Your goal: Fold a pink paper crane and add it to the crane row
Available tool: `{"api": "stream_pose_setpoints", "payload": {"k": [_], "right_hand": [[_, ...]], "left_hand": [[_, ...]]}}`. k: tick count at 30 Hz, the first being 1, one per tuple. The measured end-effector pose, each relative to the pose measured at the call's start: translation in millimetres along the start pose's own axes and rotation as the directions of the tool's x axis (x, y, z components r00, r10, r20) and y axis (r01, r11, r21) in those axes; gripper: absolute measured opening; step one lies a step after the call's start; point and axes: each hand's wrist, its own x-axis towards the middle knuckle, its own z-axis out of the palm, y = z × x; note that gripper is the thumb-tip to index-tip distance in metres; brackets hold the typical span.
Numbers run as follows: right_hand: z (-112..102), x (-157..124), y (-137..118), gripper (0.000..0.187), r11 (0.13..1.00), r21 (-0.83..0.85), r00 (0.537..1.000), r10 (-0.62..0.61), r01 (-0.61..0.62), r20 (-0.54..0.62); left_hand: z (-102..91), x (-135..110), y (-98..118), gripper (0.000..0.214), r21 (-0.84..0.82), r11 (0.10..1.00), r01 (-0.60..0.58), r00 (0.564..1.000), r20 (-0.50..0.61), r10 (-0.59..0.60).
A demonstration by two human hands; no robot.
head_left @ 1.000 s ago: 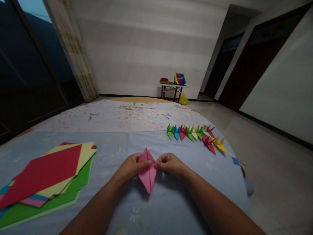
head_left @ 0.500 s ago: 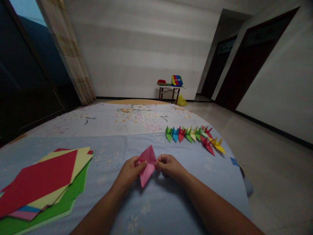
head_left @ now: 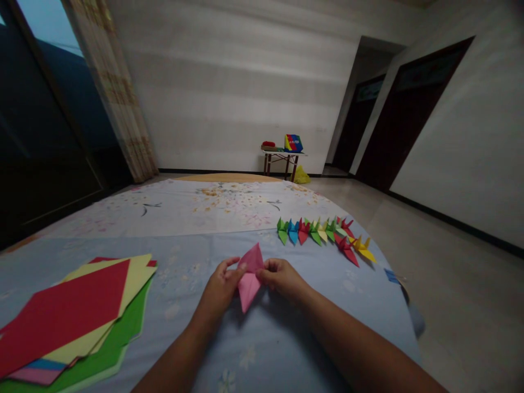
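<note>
A pink folded paper diamond is pinched from both sides a little above the blue cloth. My left hand grips its left edge with thumb and fingers closed. On its right edge my right hand is closed the same way. The paper's upper point tilts up and to the right; its lower point hangs toward the cloth.
A stack of coloured paper sheets, red on top, lies at the left. A row of several folded paper cranes sits at the right. The round table's cloth drops off at the right edge. A small table stands by the far wall.
The pink paper went from lying flat and upright as a long diamond to being lifted, folded shorter and tilted to the right. Both hands kept their grip on it.
</note>
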Motion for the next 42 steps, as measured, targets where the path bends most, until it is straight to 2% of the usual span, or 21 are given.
{"api": "stream_pose_setpoints", "payload": {"k": [4,9,12,16,21,26,30,34,38,42], "right_hand": [[0.4,0.6,-0.4,0.028,0.999,0.028,0.999,0.038,-0.037,-0.015],[-3.6,-2.6,3.1,0.03,0.997,0.073,0.999,0.019,-0.022,0.039],[-7.0,-1.3,4.3,0.031,0.996,0.088,0.999,-0.01,0.006,0.051],[-5.3,2.0,7.9,0.032,0.996,0.081,0.999,-0.041,0.043,-0.024],[3.3,0.7,14.0,0.03,0.995,0.043,0.995,-0.089,0.09,-0.041],[6.5,-1.2,18.5,0.025,0.992,-0.036,0.992,-0.126,0.125,-0.033],[7.0,-2.4,17.8,0.019,0.986,-0.09,0.989,-0.143,0.14,-0.025],[6.4,-2.0,18.0,0.017,0.985,-0.087,0.988,-0.151,0.149,-0.022],[4.8,-0.8,19.0,0.018,0.986,-0.081,0.989,-0.147,0.145,-0.022],[6.3,-2.4,17.8,0.017,0.987,-0.09,0.99,-0.138,0.136,-0.009]], "left_hand": [[-3.1,-3.1,3.4,0.04,-0.139,0.989,0.045,0.998,0.051,-0.038],[-6.4,-3.9,2.4,0.032,-0.174,0.982,0.068,0.983,0.178,-0.037],[-6.3,-3.9,2.3,0.034,-0.168,0.983,0.074,0.984,0.17,-0.045],[-4.2,-1.6,1.5,0.039,-0.046,0.998,0.031,0.999,0.039,-0.029],[-3.9,0.9,-0.8,0.029,0.21,0.972,-0.109,0.989,-0.073,0.127],[-5.3,-1.1,-1.7,0.018,0.336,0.925,-0.18,0.973,-0.077,0.217],[-6.5,-0.4,-2.7,0.014,0.368,0.907,-0.207,0.963,-0.09,0.256],[-9.5,2.3,-1.8,0.014,0.337,0.924,-0.18,0.971,-0.09,0.222],[-14.6,4.9,1.2,0.018,0.316,0.934,-0.168,0.984,-0.003,0.178],[-16.9,4.3,5.0,0.02,0.422,0.889,-0.179,0.98,0.001,0.197]]}}
